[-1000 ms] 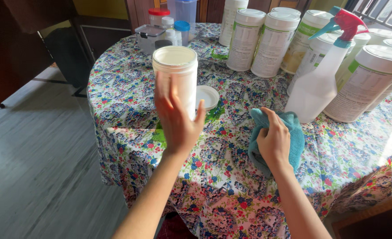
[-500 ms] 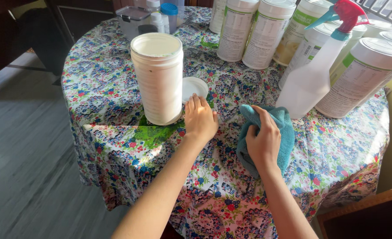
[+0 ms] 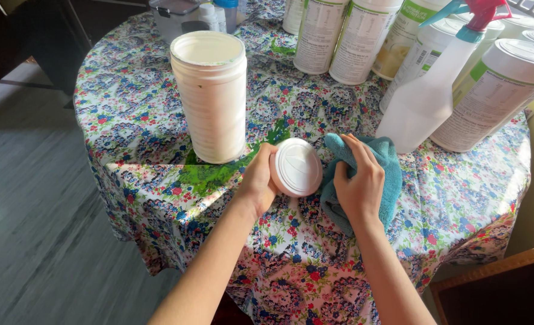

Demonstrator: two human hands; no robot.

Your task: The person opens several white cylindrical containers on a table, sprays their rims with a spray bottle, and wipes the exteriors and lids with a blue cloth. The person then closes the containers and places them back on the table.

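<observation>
You had one view only, from the camera on your head, so nothing was shared with a second view. It looked steeply down and forward over the round table (image 3: 158, 198), close enough that the table filled most of the frame and its far edge was cut off at the top. Your forearms entered from the bottom edge, below the table's near rim, and grey floor showed left of the table.

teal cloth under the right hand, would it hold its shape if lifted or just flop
The teal cloth would probably flop: it already lies bunched and folded under the right hand, following the fingers' shape. It looks soft and thin, so likely light for its size. On the floral tablecloth it may drag and crumple rather than slide cleanly if pushed.
</observation>
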